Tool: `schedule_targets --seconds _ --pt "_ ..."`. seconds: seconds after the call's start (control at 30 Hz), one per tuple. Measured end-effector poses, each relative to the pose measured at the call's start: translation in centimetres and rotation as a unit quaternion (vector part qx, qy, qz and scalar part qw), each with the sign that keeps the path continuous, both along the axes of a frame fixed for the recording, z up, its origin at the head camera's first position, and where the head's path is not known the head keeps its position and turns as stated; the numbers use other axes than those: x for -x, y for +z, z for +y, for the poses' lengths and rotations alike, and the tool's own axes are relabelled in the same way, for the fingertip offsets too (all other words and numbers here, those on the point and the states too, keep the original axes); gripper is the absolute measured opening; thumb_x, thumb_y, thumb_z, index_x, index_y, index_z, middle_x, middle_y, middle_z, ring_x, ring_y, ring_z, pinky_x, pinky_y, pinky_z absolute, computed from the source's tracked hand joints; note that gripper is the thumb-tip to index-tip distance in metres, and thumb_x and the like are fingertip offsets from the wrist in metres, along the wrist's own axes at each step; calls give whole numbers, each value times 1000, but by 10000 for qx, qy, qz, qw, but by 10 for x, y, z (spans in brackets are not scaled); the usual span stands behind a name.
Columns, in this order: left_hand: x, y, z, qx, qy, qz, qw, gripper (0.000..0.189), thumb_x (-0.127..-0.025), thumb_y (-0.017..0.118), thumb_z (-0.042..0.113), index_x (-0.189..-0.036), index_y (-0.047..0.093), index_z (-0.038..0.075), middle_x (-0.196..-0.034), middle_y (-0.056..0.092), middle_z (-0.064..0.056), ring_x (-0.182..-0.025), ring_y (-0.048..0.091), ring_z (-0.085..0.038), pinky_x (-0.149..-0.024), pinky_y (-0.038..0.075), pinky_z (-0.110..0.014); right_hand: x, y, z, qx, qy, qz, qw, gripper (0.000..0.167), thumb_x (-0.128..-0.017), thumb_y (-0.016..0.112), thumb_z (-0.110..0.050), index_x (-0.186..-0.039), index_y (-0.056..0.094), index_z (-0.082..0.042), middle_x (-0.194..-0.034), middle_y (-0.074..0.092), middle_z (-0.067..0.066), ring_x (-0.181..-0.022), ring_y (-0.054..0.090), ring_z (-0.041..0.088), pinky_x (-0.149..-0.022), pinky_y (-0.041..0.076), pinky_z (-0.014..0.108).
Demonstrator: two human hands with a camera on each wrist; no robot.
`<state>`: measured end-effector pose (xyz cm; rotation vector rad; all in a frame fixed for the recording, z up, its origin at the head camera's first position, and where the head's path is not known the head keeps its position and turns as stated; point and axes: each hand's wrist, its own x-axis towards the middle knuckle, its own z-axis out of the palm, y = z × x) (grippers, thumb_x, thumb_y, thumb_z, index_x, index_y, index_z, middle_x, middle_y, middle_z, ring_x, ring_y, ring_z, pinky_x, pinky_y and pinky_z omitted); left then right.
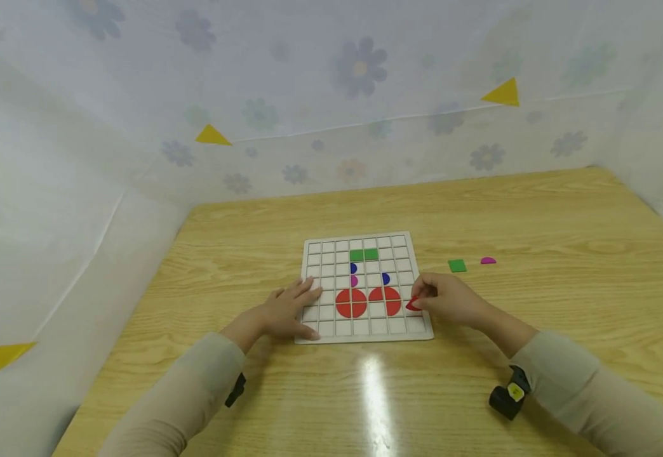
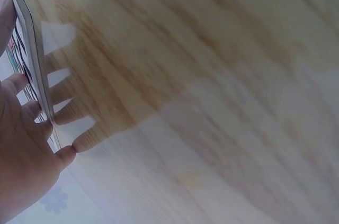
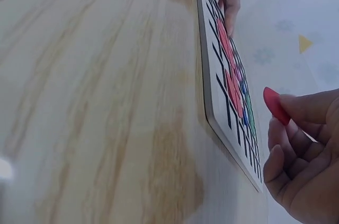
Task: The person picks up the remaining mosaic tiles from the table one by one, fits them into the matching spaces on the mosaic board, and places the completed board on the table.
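Observation:
A white grid board [image 1: 320, 328] lies on the table. My left hand [image 1: 288, 311] rests with spread fingers on its left edge. Between thumb and fingers my right hand [image 1: 448, 299] pinches a red quarter-circle piece [image 3: 276, 106], held just above the board's right side. On the board are a full red circle [image 1: 344, 296] made of quarter pieces and a second red circle [image 1: 392, 301] with its lower left quarter absent. Above them sit two green squares [image 1: 364, 254], two blue half circles [image 1: 385, 278] and a magenta half circle [image 1: 354, 280].
To the right of the board, a loose green square [image 1: 457, 266] and a magenta half circle [image 1: 488, 260] lie on the wooden table [image 1: 240, 254]. A flower-printed white curtain [image 1: 320, 95] with yellow triangles [image 1: 214, 135] stands behind the table.

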<state>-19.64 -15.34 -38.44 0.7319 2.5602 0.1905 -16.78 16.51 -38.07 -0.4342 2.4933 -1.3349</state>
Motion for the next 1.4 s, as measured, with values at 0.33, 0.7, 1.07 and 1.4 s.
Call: schedule_targets --seconds 0.33,0.7,1.07,1.4 --pt "0 -2 0 21 -4 27 10000 84 -72 55 57 -139 16 23 -144 1 -1 -129 -4 -20 -100 6 -45 4 -2 -11 176 40 -123 9998 10 -77 61 -4 -82 52 -4 -76 50 6 -71 45 19 -59 40 28" --pt "-2 0 -1 -74 22 0 10000 84 -72 56 56 -139 16 23 -144 1 -1 -129 -4 -20 -100 5 -45 8 3 -21 236 64 -338 9991 12 -78 58 -1 -89 55 -1 -79 48 8 -70 52 18 -60 43 29" --pt "-1 0 -1 -34 -20 83 10000 85 -72 56 57 -139 16 23 -144 1 0 -129 -3 -20 -100 5 -44 14 3 -31 42 584 -180 9981 21 -81 54 -1 -101 59 -8 -76 46 5 -74 40 20 -60 36 29" --pt "0 -3 -1 -12 -14 87 10000 85 -71 55 57 -139 16 23 -144 1 0 -129 -4 -20 -100 5 -44 14 2 -38 60 566 -218 9981 24 -79 51 3 -100 59 -7 -79 48 6 -72 42 20 -59 39 29"
